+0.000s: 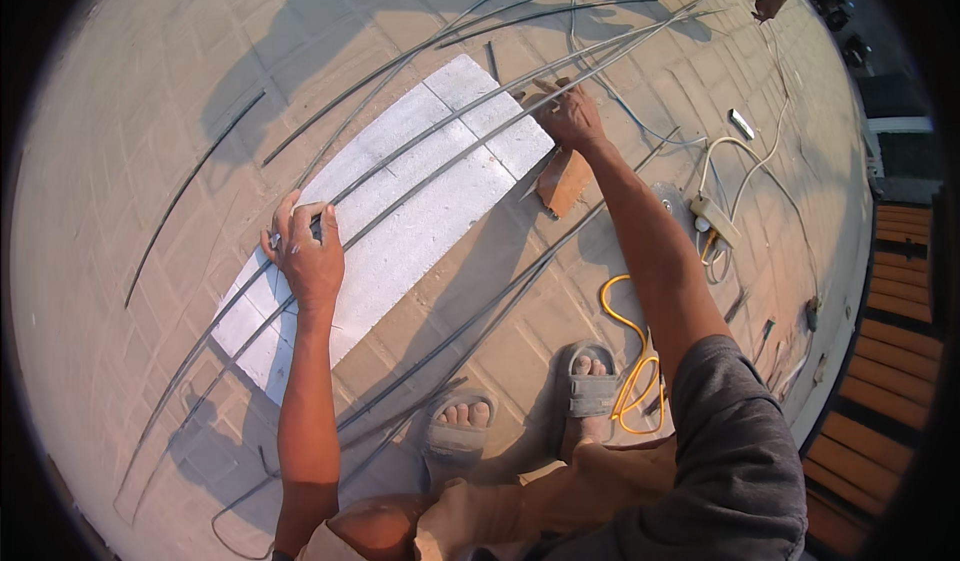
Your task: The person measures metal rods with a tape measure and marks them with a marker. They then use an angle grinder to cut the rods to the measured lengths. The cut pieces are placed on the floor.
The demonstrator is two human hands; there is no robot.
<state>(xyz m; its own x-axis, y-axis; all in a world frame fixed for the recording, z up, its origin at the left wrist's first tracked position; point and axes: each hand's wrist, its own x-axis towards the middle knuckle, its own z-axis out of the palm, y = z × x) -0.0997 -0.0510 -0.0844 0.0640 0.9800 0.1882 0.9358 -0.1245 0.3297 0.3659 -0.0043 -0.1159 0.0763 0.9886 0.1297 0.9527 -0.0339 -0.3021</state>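
Observation:
Two long thin steel rods (pixel 420 186) run side by side over a white slab (pixel 400 266) marked with thin lines, lying aslant on the paving. My left hand (pixel 312 246) is over the slab's near left part, its fingers curled round the farther rod. Something small and dark shows between its thumb and fingers, too little to name. At the slab's far right corner, my right hand (pixel 568 116) closes on the nearer rod; its fingertips are partly hidden. A broken orange-brown brick piece (pixel 565 183) lies just below that hand.
More rods (pixel 480 306) lie between the slab and my sandalled feet (pixel 590 386); others (pixel 195 196) lie beyond it. To the right are a yellow cord (pixel 640 381) and a white power strip (pixel 715 221) with cables. Another person's hand (pixel 770 6) shows at the top right.

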